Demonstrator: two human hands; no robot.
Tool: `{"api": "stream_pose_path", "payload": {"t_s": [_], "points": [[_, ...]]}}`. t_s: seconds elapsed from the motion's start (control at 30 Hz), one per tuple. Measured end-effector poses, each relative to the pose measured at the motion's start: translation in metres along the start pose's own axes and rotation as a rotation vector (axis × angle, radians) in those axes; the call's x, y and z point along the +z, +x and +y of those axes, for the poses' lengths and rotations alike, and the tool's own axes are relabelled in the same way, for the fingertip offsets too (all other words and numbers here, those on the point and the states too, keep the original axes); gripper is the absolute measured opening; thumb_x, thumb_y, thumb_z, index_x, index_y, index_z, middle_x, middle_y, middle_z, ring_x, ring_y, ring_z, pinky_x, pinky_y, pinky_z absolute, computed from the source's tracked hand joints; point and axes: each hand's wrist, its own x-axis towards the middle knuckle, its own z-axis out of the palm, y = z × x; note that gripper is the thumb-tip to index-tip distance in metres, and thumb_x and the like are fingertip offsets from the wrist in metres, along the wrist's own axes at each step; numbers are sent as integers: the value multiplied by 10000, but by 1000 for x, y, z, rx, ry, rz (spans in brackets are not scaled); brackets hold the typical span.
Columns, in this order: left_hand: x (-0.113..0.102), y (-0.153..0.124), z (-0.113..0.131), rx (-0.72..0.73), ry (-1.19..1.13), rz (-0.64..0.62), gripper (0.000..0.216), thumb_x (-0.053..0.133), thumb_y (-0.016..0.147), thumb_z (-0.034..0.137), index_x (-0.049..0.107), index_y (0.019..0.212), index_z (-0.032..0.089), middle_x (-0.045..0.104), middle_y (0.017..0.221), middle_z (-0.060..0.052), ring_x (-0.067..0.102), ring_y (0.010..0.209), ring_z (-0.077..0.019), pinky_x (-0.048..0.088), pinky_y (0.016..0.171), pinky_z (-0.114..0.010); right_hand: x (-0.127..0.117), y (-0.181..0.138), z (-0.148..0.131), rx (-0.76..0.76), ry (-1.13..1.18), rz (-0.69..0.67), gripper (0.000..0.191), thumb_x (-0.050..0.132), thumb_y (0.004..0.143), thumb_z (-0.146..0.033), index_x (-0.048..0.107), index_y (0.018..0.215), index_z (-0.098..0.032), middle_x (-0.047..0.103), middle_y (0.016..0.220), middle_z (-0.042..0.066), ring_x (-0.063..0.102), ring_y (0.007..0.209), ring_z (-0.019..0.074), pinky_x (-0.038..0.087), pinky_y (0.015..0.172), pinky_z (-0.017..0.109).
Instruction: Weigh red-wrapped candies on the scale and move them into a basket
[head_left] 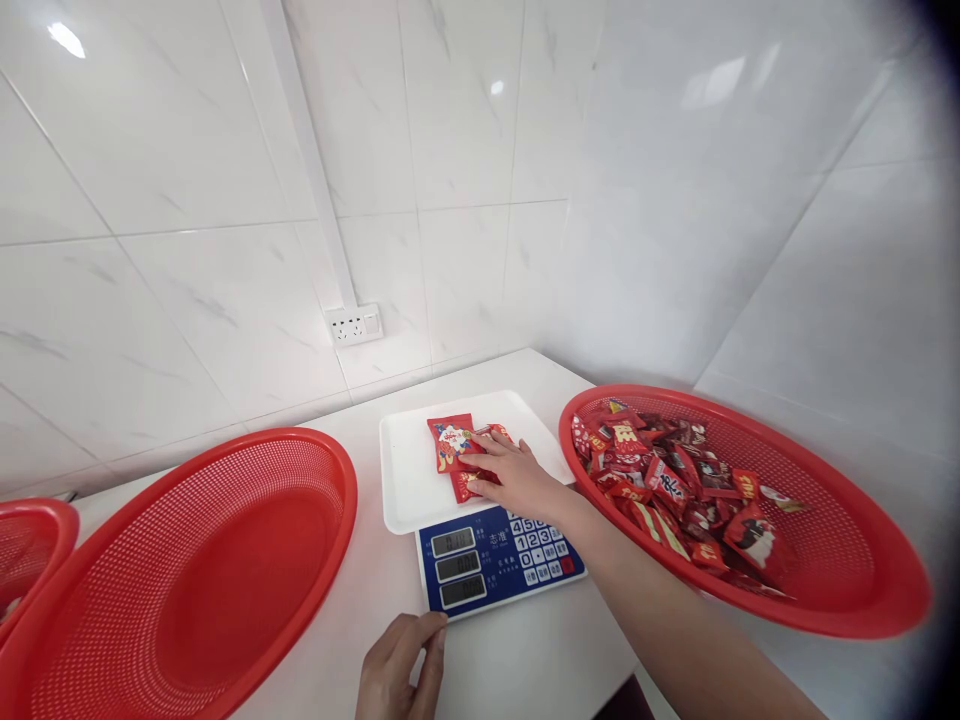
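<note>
red printed snack packets (448, 442) overlapped on the white weighing pan (405, 490) | left of your nearer right hand (519, 474), beneath its spread, unclenched fingers | your left hand (397, 665) curled by the price-computing scale's (498, 548) front corner, grip unclear

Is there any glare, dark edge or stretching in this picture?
Head view: bright reflections glare off the glossy tiled wall; head view: the right edge sinks into darkness, and the candy-filled basket looks stretched towards it; head view: the scale's displays look dim, their digits hard to read.
</note>
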Motion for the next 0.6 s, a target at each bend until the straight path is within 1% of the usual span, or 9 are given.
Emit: {"api": "stream_pose_path", "payload": {"t_s": [0.1,0.2,0.27,0.33,0.43,0.53,0.6], "points": [[0,0,0,-13,-2,-2,185,480,893,315,636,883,216,623,659,-29,593,559,-121,430,416,-163,0,0,1,-2,-1,-7,447,458,875,-483,519,1289,-326,247,1518,32,117,1397,304,107,1069,591],[1,-1,-1,-6,6,1,194,479,892,320,638,876,210,628,661,-34,597,563,-127,452,447,-174,-1,-1,1,-5,-1,-15,440,467,875,-462,518,1289,-323,252,1517,39,124,1396,305,113,1068,593],[1,-1,-1,-16,4,4,202,474,893,329,636,876,210,630,663,-35,599,565,-129,445,435,-170,-1,-1,1,-6,0,-7,453,461,876,-470,502,1303,-320,252,1516,53,137,1394,303,120,1068,590],[1,-1,-1,-20,6,6,207,467,895,335,633,877,214,627,660,-32,598,564,-129,437,427,-169,-2,-1,2,5,-3,26,502,422,888,-498,439,1351,-305,240,1519,74,134,1396,295,134,1069,582],[1,0,0,1,26,11,208,463,899,334,632,869,218,618,643,-22,588,550,-126,457,480,-187,-3,0,4,63,-30,69,567,323,917,-520,330,1416,-251,244,1514,108,131,1398,285,147,1075,563],[2,1,2,13,29,37,216,454,903,335,630,856,217,610,632,-13,577,535,-119,458,497,-191,-3,0,6,131,-70,56,587,272,928,-518,293,1432,-218,275,1500,125,176,1386,296,158,1071,561],[3,2,3,13,20,56,222,449,905,338,629,853,219,608,630,-9,576,531,-116,456,494,-186,-2,0,6,148,-89,51,595,265,929,-518,282,1436,-206,301,1489,130,208,1376,302,181,1062,559]]}}
